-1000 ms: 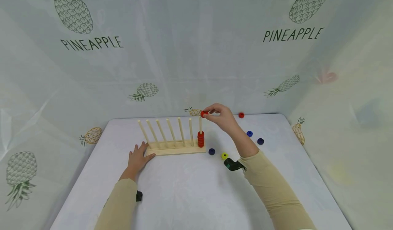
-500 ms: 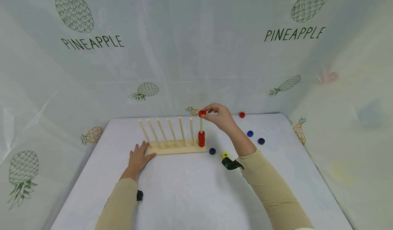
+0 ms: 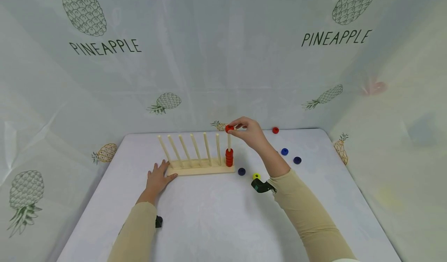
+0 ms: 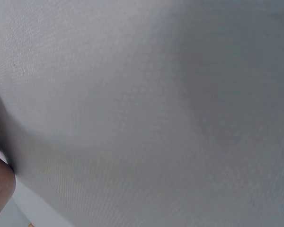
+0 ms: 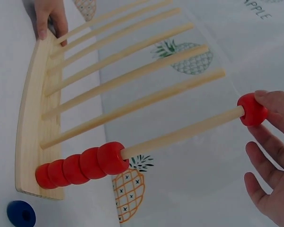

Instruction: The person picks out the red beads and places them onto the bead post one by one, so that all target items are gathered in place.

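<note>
A wooden bead stand (image 3: pixel 200 171) has a row of upright pegs. Several red beads (image 3: pixel 229 158) are stacked low on its rightmost peg. Between thumb and fingertip, my right hand (image 3: pixel 252 134) pinches one red bead (image 5: pixel 252 109) at that peg's tip; in the right wrist view the peg's end meets the bead's hole. My left hand (image 3: pixel 156 180) holds the stand's left end, thumb at the front edge and a finger behind. Mostly plain grey surface fills the left wrist view, with a bit of skin (image 4: pixel 0 184) at its left edge.
Right of the stand lie a dark blue bead (image 3: pixel 241 171) and a yellow bead (image 3: pixel 256 176). Farther right are a blue bead (image 3: pixel 284 151), another dark blue bead (image 3: pixel 297 160) and, near the back edge, a red bead (image 3: pixel 275 130). A pineapple-print sheet (image 3: pixel 223 60) hangs behind the table.
My right hand has shifted slightly left, bringing the pinched red bead from beside the peg onto its tip. The left hand stays at the stand's end.
</note>
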`<action>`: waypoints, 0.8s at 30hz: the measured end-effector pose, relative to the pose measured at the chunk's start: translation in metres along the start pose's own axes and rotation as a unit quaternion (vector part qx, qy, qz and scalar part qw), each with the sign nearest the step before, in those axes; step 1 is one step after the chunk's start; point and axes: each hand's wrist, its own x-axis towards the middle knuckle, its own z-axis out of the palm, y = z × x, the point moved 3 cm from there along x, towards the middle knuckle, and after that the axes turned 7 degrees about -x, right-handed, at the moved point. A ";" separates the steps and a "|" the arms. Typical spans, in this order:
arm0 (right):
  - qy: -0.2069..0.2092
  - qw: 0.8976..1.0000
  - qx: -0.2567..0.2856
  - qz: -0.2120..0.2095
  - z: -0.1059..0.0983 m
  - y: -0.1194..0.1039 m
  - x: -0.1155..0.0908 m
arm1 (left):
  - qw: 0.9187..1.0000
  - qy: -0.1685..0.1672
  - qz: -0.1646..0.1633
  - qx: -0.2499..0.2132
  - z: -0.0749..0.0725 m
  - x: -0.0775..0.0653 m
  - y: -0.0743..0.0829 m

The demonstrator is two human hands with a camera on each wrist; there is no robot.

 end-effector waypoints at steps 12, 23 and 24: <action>-0.002 1.000 -0.004 0.008 0.002 0.001 0.002 | 1.000 0.005 -0.002 0.002 0.000 0.001 -0.001; -0.016 1.000 -0.002 0.014 0.004 0.002 0.002 | 1.000 0.005 0.002 -0.004 0.001 0.002 -0.003; -0.017 1.000 -0.004 0.013 0.004 0.002 0.002 | 1.000 0.006 0.004 -0.004 0.001 0.002 -0.003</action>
